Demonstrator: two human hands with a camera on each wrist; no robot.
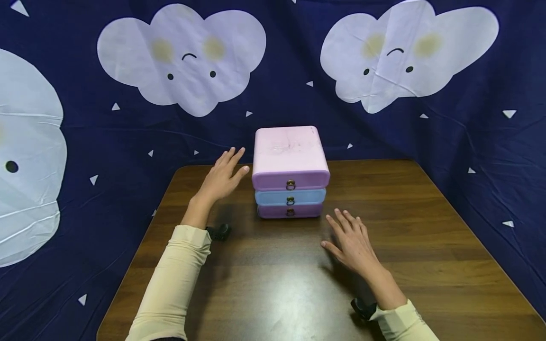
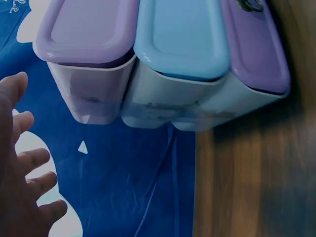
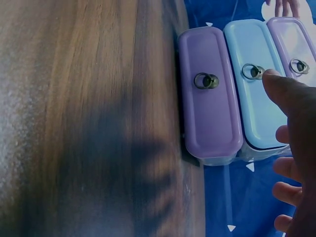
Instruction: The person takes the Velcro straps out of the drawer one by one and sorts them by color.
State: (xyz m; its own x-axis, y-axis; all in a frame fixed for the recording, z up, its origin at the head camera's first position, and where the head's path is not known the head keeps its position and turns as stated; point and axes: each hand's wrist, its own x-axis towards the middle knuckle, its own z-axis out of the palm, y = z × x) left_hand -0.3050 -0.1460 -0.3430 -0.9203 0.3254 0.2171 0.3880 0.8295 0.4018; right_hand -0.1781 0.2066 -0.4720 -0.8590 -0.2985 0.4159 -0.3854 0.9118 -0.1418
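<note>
A small three-drawer box [image 1: 290, 151] stands toward the back of the table, its pink top facing up. Its drawer fronts are purple [image 3: 212, 118], light blue [image 3: 256, 108] and lilac [image 2: 89, 29], each with a ring pull [image 1: 290, 184] on the front. All the drawers look closed. My left hand [image 1: 222, 177] hovers beside the box's left side, fingers spread, apart from it. To the front right of the box, my right hand [image 1: 351, 241] is held above the table with fingers extended, touching nothing.
The brown wooden table [image 1: 273, 270] has rounded back corners. Behind and beside it hangs a dark blue cloth [image 1: 281, 61] printed with clouds and small triangles. Dark wrist cameras [image 1: 219, 232] are worn on both wrists, below pale yellow sleeves [image 1: 172, 279].
</note>
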